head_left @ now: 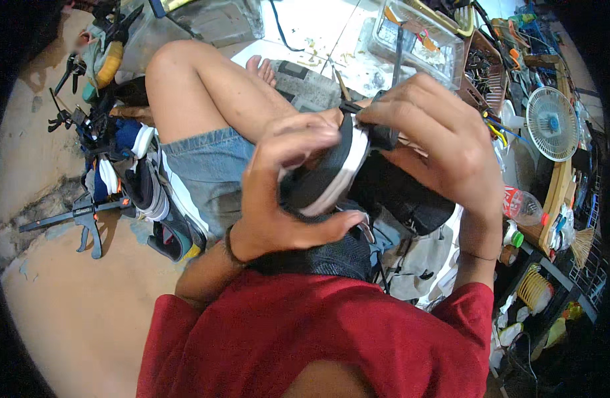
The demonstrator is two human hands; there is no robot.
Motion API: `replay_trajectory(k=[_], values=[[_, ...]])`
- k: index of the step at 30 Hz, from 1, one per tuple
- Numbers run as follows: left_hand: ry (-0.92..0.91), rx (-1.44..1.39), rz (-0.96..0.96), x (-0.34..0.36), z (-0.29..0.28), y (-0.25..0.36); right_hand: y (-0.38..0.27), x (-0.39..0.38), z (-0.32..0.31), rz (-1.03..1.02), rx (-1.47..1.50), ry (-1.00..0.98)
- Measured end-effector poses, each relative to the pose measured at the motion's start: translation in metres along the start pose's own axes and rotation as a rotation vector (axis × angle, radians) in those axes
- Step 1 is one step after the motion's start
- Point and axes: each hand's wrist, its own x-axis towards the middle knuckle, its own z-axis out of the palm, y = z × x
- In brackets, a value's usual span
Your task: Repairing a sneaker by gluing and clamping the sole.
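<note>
A shoe (348, 162) with a black sole and a pale white midsole band is held up in front of my chest. My left hand (278, 186) curves around its near end, fingers on one side and thumb on the other. Across from it, my right hand (438, 142) is closed at the far end of the shoe. Its bent fingers grip a small black clamp-like piece (384, 136) against the midsole edge; much of this piece is hidden. A black mesh item (338, 259) lies in my lap below the shoe.
To the left stand several shoes (149, 189), some with clamps on them, and a bar clamp (86, 215). A clear plastic bin (418, 50) is ahead. At right are a basket of small parts (484, 69), a white fan (550, 124) and a plastic bottle (524, 207).
</note>
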Motion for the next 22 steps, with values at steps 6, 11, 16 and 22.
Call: replay_trajectory(k=[6, 11, 16, 22], values=[[-0.162, -0.403, -0.381, -0.032, 0.044, -0.062, 0.033, -0.012, -0.007, 0.111, 0.032, 0.107], [-0.089, -0.485, -0.397, -0.01, 0.06, -0.078, 0.055, -0.028, -0.012, 0.372, 0.103, 0.094], [0.04, -0.566, -0.423, -0.001, 0.057, -0.103, 0.038, -0.036, -0.037, 0.386, 0.055, 0.421], [-0.015, -0.813, -0.695, 0.015, 0.026, -0.084, 0.042, -0.117, -0.045, 0.354, 0.178, 1.272]])
